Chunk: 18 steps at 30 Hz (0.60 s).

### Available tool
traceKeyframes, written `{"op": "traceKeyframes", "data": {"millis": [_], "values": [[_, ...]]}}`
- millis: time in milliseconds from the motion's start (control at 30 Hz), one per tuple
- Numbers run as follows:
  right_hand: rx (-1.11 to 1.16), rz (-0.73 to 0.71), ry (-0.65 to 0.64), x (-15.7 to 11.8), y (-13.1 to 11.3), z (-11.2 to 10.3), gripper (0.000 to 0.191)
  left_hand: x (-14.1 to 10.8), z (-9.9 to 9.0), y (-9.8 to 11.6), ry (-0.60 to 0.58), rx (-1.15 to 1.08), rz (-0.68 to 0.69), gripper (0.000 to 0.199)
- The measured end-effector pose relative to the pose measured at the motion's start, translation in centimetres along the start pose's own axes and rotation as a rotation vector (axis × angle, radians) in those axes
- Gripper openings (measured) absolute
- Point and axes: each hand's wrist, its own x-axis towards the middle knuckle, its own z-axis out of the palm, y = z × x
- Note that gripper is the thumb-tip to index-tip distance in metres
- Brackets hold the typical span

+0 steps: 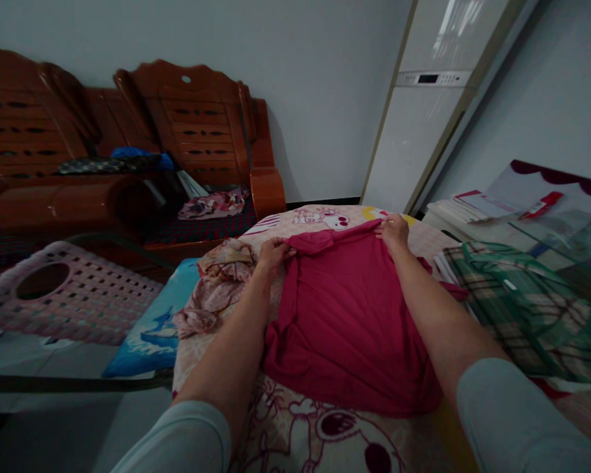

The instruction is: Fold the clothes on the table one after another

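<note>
A dark pink shirt (347, 322) lies spread over a cream blanket with cartoon prints (295, 433). My left hand (274, 253) pinches the shirt's far left corner. At the far right corner, my right hand (393, 233) grips the same edge, its fingers closed on the cloth. Between both hands the far edge looks slightly bunched and folded over. A crumpled patterned cloth (217, 289) rests just left of my left forearm. Part of a sleeve sticks out beyond my right forearm.
Folded green plaid cloth (536, 295) lies at the right. On the left stand a pink woven chair (88, 289) and a blue cushion (160, 328). Behind are wooden armchairs (201, 125) and a tall white air conditioner (423, 125). Papers (477, 207) lie at the far right.
</note>
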Motion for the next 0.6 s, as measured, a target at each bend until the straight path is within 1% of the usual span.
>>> {"op": "traceKeyframes", "data": {"millis": [67, 100, 133, 200, 300, 333, 400, 433, 500, 600], "values": [[-0.166, -0.113, 0.065, -0.1, 0.0, 0.2, 0.019, 0.2, 0.1, -0.3, -0.001, -0.027, 0.038, 0.011], [-0.232, -0.170, 0.064, -0.2, -0.1, 0.3, 0.019, 0.3, 0.1, -0.5, -0.008, -0.027, 0.060, 0.010], [-0.290, -0.222, 0.028, -0.4, -0.1, 0.5, 0.021, 0.4, 0.1, -0.7, -0.018, -0.014, 0.085, 0.010], [-0.373, -0.282, -0.080, -1.0, -0.3, 0.9, 0.030, 0.6, 0.1, -1.1, -0.030, 0.065, 0.153, 0.012], [-0.454, -0.312, -0.274, -2.2, -0.5, 1.5, 0.051, 0.9, -0.2, -1.5, -0.011, 0.250, 0.267, 0.028], [-0.474, -0.322, -0.315, -2.7, -0.7, 1.5, 0.057, 1.0, -0.3, -1.6, 0.002, 0.296, 0.293, 0.034], [-0.504, -0.349, -0.347, -3.9, -1.1, 1.3, 0.062, 1.2, -0.5, -1.7, 0.018, 0.338, 0.314, 0.042], [-0.514, -0.366, -0.349, -4.6, -1.4, 1.0, 0.061, 1.3, -0.6, -1.6, 0.023, 0.343, 0.311, 0.044], [-0.531, -0.397, -0.378, -6.5, -2.3, 0.1, 0.053, 1.3, -1.0, -1.3, 0.031, 0.348, 0.282, 0.046], [-0.518, -0.444, -0.490, -10.6, -4.3, -1.6, 0.035, 0.6, -1.7, -0.6, 0.090, 0.394, 0.241, 0.039]]}}
